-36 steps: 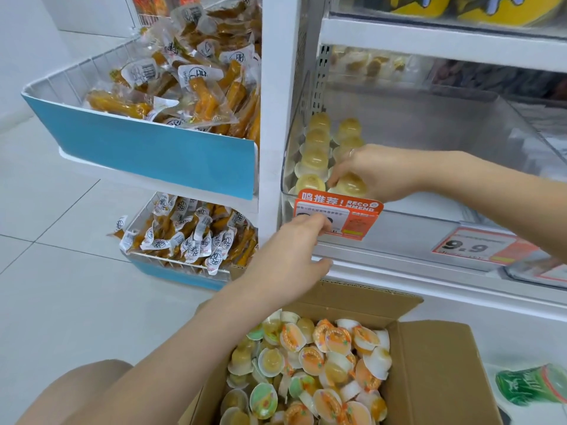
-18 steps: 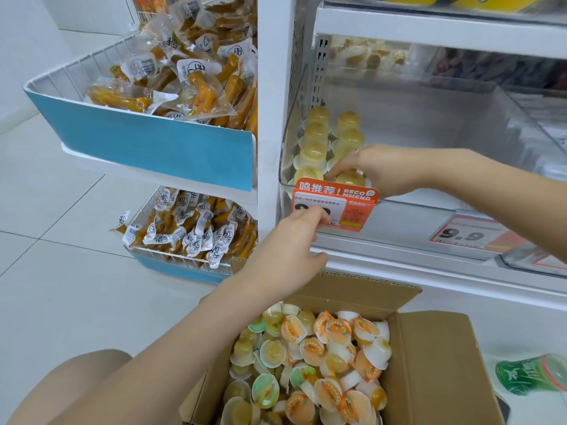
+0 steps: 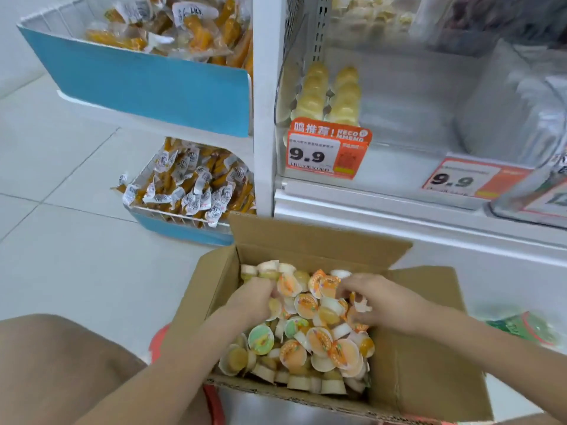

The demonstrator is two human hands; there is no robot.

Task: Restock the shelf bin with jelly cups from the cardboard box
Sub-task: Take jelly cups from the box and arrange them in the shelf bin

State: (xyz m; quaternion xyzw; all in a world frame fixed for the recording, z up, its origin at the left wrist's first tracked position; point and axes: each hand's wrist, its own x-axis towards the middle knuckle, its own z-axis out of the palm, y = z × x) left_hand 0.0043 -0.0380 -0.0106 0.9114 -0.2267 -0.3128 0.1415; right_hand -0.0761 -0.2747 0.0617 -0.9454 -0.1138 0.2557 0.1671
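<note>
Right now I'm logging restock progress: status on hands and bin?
Both hands down in cardboard box, left hand and right hand gathering jelly cups. Shelf bin holds two short rows. Nothing in the way.

Cardboard box (image 3: 429,378) of jelly cups (image 3: 319,342) sits below shelf bin (image 3: 414,118).

Shelf bin (image 3: 429,118) right side bare — cup rows (image 3: 328,93) crowd its left.
</note>
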